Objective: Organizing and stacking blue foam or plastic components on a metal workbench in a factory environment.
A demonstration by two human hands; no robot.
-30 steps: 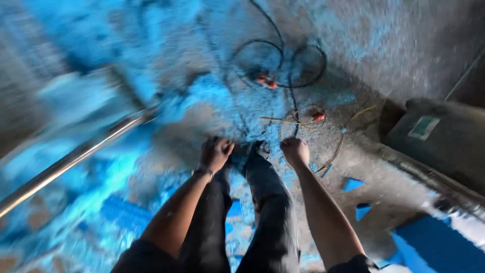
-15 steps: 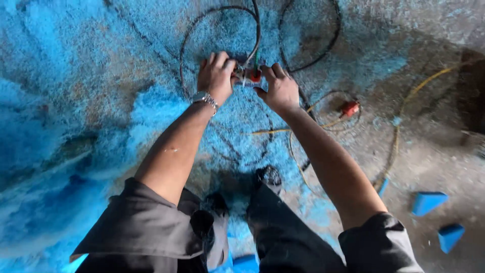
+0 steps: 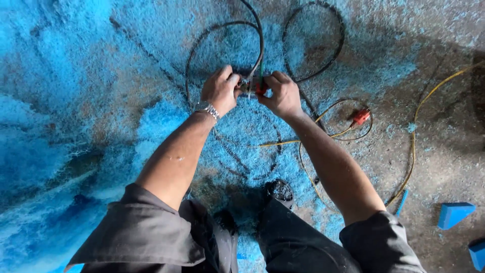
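1. Nearest the camera are the person's grey sleeves and dark trousers, with one black shoe (image 3: 279, 191) on the floor below the hands, between the two forearms.
2. Both bare forearms reach forward and meet above a concrete floor (image 3: 444, 167) covered in blue shavings (image 3: 65, 101).
3. The left hand (image 3: 220, 91), with a metal wristwatch (image 3: 207, 109) on its wrist, is curled closed, its fingertips pinching one end of a small connector (image 3: 254, 86).
4. The right hand (image 3: 283, 94) is likewise closed, gripping the other end of the same connector; the two hands nearly touch.
5. The connector sits between the fingertips of both hands. It is small, with a red part towards the right hand and a greyish part towards the left; its detail is too small to make out.
6. A black cable (image 3: 222, 30) runs from the connector away past the hands and curls in two loops on the floor beyond them.
7. To the right of the right forearm lies one yellow cable (image 3: 419, 116) in loose curves, with one red plug (image 3: 360, 117) inside a loop.
8. Further right and nearer the camera, two blue wedge-shaped blocks (image 3: 454, 213) lie near the frame's edge.
9. The floor to the left of the left hand is open, carrying only thick drifts of shavings.
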